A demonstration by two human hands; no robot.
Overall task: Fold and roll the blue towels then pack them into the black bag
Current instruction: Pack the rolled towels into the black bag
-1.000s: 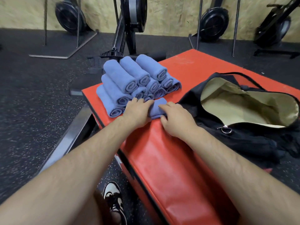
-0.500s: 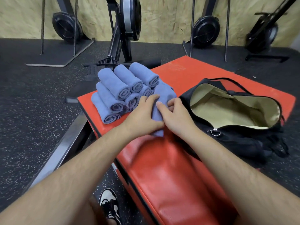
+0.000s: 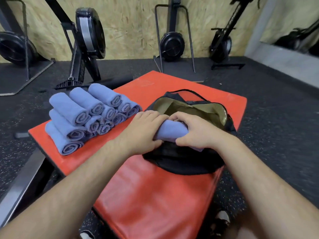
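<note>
Both hands have left the stack and carried one rolled blue towel (image 3: 170, 133) rightward, so it now sits at the centre of the frame over the near rim of the black bag (image 3: 181, 164). The left hand (image 3: 145, 130) grips the roll's left end, its fingers curled over the top and its thumb underneath. The right hand (image 3: 198, 133) clamps the right end the same way, knuckles up and fingers wrapped down around the cloth. Between the two hands a short stretch of the towel shows, with a loose corner poking out below the right thumb.

The bag lies open at centre right, its tan lining (image 3: 198, 107) visible beyond the hands (the zip cannot be made out here).

Left of centre, the remaining rolled towels (image 3: 89, 118) are piled in a stack with their spiral ends facing the camera. Stack and bag both rest on a red padded mat (image 3: 155, 195), which runs from the middle of the frame down to the lower edge. Along the top of the frame, black exercise machines (image 3: 89, 31) stand against a chipboard wall on dark speckled flooring (image 3: 276, 109).
</note>
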